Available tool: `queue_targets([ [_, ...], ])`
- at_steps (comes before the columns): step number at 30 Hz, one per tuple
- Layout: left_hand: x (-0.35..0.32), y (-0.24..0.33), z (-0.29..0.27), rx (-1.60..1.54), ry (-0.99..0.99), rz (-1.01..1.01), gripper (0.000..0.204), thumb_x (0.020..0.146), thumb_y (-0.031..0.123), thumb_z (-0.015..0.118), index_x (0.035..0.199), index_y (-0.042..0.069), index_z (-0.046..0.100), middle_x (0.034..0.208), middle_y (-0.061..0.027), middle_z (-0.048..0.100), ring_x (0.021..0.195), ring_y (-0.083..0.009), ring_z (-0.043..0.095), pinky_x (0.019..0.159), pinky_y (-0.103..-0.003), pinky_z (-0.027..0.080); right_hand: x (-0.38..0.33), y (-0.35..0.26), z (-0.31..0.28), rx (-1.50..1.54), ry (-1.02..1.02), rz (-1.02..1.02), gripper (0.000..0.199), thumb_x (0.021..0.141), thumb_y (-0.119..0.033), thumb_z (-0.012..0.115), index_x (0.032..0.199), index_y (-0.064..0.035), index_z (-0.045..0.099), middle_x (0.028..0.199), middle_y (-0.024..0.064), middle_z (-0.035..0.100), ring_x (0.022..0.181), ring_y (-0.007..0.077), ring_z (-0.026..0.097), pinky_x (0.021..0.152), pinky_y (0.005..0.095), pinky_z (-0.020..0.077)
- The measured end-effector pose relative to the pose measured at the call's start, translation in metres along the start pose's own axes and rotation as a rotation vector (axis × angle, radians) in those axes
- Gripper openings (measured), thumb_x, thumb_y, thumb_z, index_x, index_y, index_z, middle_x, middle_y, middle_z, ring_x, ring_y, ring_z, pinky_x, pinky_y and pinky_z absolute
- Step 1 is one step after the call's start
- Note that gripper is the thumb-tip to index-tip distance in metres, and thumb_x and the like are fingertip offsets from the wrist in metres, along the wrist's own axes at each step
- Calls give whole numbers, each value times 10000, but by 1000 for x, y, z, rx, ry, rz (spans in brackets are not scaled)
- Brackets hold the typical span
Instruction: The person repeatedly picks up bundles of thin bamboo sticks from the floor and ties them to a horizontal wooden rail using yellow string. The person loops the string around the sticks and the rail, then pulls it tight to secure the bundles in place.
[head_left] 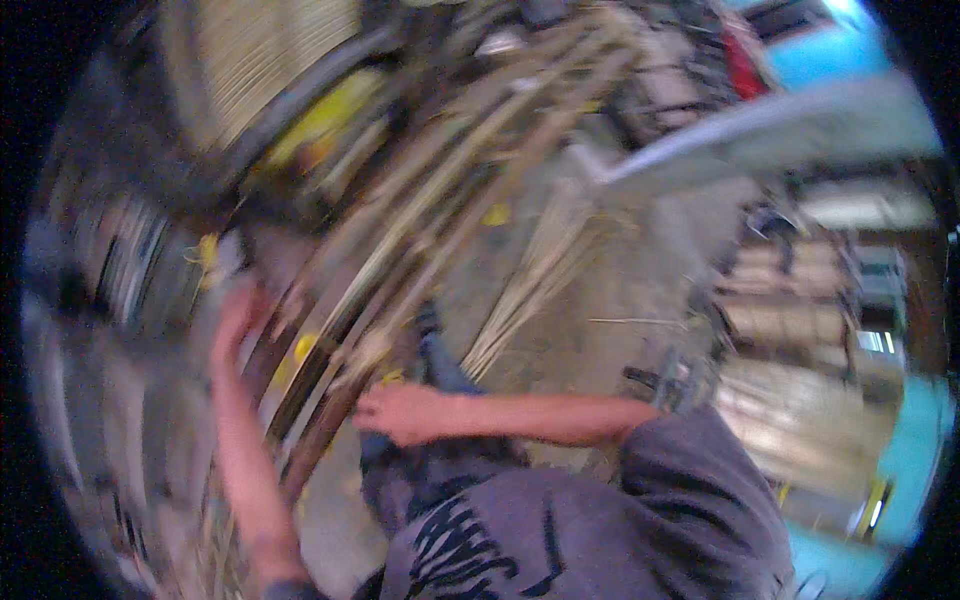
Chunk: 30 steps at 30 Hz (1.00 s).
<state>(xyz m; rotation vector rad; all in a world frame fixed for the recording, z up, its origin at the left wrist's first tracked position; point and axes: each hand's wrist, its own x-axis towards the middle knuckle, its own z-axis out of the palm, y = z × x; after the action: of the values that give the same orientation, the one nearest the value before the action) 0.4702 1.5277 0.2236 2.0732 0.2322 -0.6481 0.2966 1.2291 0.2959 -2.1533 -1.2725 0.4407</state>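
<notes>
Motion blur softens the whole head view. Long wooden or bamboo poles (440, 215) run diagonally from the upper middle down to the lower left, in front of me. On their left side is my left hand (243, 305), close to a pole; its fingers are smeared. My right hand (405, 412) reaches across to the near side of the poles with its fingers curled in. A small yellow strip (393, 377) shows just above its knuckles; what the fingers hold cannot be made out. Between both hands, a yellow tie (304, 347) sits on the poles.
A fan of thin pale sticks (525, 285) lies on the floor right of the poles. Another yellow tie (205, 255) hangs at the left. Stacked pale bundles (790, 300) stand at the right. A woven pale panel (260, 60) and a yellow object (325, 120) are at the upper left.
</notes>
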Motion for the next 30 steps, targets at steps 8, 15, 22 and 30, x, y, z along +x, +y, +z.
queue_targets([
  [8,-232,-83,-26,-64,241,65,321,944,282,459,965,-5,602,753,-108,624,704,-217,597,691,-346,470,34,-84,122,1248,-153,901,377,819,-177,553,1158,-19,510,772,92,629,762,251,618,707,385,488],
  [15,-277,-98,35,107,376,350,335,914,202,468,1170,1,545,920,-211,623,858,-367,605,711,-363,467,83,-152,23,136,281,146,182,793,-186,559,671,-52,569,668,147,572,728,312,610,629,444,465],
  [22,-298,-97,44,615,571,152,257,910,263,505,939,56,655,853,-167,650,755,-279,632,685,-437,486,280,-205,0,207,-63,-699,292,671,-85,618,959,-74,666,903,144,595,898,351,592,760,422,501],
  [30,-288,-68,46,418,556,118,234,899,226,501,880,34,632,751,-214,607,711,-371,606,629,-466,463,285,-54,83,141,68,190,427,884,-425,455,887,-32,620,827,151,660,759,314,646,665,433,500],
])
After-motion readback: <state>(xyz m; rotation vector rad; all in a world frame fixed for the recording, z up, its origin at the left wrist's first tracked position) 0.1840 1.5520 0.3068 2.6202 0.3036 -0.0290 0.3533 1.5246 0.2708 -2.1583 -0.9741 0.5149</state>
